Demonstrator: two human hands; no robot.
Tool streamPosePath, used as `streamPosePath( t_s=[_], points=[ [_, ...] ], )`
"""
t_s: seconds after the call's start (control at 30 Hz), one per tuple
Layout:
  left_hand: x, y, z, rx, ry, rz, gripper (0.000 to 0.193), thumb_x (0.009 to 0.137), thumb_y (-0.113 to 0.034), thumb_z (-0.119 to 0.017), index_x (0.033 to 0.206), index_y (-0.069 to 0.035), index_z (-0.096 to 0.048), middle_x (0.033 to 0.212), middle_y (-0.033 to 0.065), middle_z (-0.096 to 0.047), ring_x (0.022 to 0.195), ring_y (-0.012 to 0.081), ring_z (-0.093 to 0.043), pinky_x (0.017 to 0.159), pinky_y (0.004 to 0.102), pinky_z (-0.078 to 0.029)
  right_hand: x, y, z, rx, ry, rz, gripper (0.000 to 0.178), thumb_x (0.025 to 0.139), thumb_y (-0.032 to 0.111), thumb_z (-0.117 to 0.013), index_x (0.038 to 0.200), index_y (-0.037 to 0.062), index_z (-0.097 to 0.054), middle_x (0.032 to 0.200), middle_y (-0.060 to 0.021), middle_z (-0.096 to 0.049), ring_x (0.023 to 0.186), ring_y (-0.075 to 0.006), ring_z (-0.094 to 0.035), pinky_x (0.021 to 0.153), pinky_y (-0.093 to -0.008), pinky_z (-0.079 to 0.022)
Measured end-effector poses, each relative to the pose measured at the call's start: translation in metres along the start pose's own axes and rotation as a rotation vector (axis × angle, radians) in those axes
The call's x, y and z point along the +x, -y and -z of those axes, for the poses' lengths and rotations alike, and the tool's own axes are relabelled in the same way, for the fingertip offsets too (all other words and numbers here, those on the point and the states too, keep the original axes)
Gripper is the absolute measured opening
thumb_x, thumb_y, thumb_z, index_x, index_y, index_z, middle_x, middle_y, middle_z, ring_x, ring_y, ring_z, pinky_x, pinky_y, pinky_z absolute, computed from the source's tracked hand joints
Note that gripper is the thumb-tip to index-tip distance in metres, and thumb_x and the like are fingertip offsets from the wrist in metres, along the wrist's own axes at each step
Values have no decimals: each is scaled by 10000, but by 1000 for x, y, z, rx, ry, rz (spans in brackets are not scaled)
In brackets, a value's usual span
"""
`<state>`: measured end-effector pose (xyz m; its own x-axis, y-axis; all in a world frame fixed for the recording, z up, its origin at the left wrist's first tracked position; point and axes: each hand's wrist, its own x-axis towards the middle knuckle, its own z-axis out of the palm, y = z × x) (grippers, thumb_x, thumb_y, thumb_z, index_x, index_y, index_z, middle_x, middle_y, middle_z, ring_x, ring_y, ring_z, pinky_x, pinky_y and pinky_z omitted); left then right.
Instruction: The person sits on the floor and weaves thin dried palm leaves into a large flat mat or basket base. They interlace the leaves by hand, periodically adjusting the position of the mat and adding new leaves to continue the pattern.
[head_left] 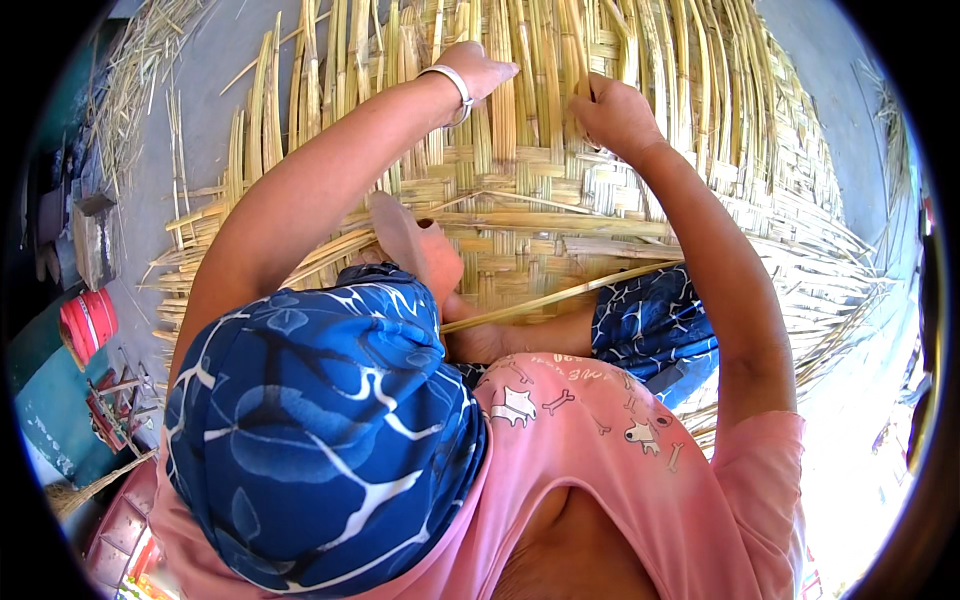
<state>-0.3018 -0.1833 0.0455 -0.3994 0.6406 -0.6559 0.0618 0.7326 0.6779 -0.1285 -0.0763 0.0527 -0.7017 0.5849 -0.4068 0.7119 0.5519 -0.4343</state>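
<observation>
A large woven mat of pale yellow split cane strips spreads before me, its long unwoven strips running away toward the far side. My left hand, with a white bangle at the wrist, rests over the upright strips with its thumb pointing right. Its fingers look curled, and what they hold is hidden. To its right, my right hand is closed around a cane strip that rises beyond the fist. A loose cane strip lies slanting across the near part of the weave.
A grey-brown object of unclear kind lies near my folded legs on the mat. Loose straw covers the grey floor at far left. Nearer left are a red round container and a block.
</observation>
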Motion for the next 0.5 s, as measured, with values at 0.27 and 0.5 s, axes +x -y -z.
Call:
streamPosePath(
  t_s=[0.27,0.5],
  points=[
    [18,-11,5,145,16,32,718,817,-364,-691,1269,113,-403,1146,243,-536,809,196,-633,667,286,-574,27,-6,5,360,342,-126,380,855,247,-467,1118,-2,-584,989,-196,-635,908,-323,-643,755,-386,-562],
    [17,-21,-4,177,10,-11,683,732,-481,-721,1004,104,-493,685,88,-520,459,99,-484,360,212,-404,23,-8,6,564,279,-123,342,858,236,-515,1115,24,-590,894,-96,-627,808,-207,-617,719,-343,-539]
  ],
)
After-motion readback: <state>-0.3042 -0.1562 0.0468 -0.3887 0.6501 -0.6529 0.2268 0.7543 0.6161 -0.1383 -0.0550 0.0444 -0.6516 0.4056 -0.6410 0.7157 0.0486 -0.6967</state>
